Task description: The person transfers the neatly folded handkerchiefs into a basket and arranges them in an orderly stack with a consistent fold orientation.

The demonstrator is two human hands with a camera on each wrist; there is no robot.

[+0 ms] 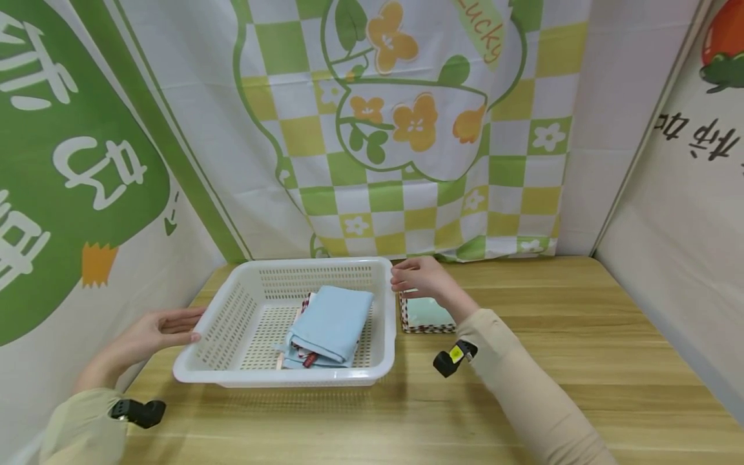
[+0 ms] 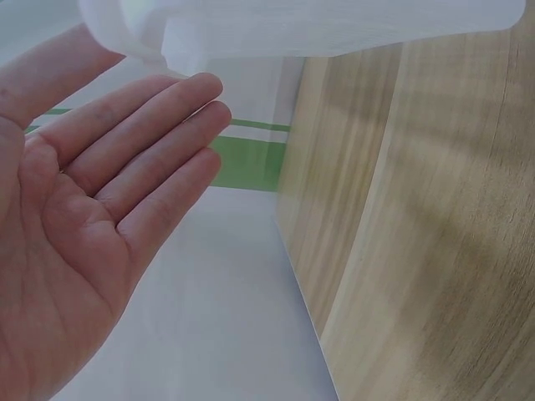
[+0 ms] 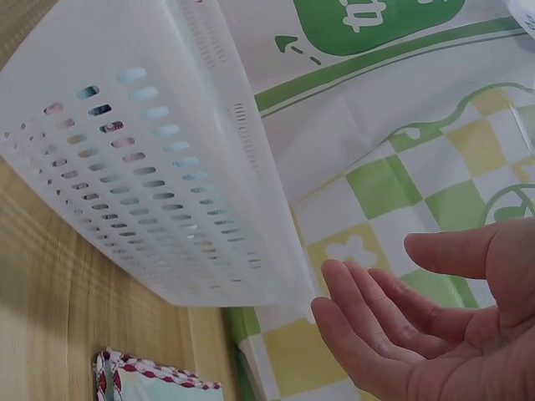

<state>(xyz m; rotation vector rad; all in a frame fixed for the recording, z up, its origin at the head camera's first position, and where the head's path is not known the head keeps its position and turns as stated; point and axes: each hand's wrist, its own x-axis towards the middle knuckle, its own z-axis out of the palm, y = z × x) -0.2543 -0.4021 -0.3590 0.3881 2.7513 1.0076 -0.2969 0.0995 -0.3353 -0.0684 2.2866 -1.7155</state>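
A white plastic basket [image 1: 217, 374] with slotted walls stands between the two hands in the head view. Inside it, toward the right, lies a folded light blue cloth [image 1: 334, 320], over other cloth with a red-and-white edge. The left hand [image 1: 154, 336] is at the basket's left rim, thumb tip against the front-left corner. In the left wrist view its fingers [image 2: 155, 138] stretch out straight under the rim. At the back right corner, the right hand [image 1: 424, 278] has its fingertips right by the rim. The right wrist view shows those fingers [image 3: 376, 313] loosely bent, palm bare.
A folded pale green cloth [image 1: 427, 313] with a checked red-and-white border lies on the wooden table [image 1: 552, 336], right of the basket and partly behind the right hand. Printed curtains [image 1: 407, 213] hang along the table's back edge and sides.
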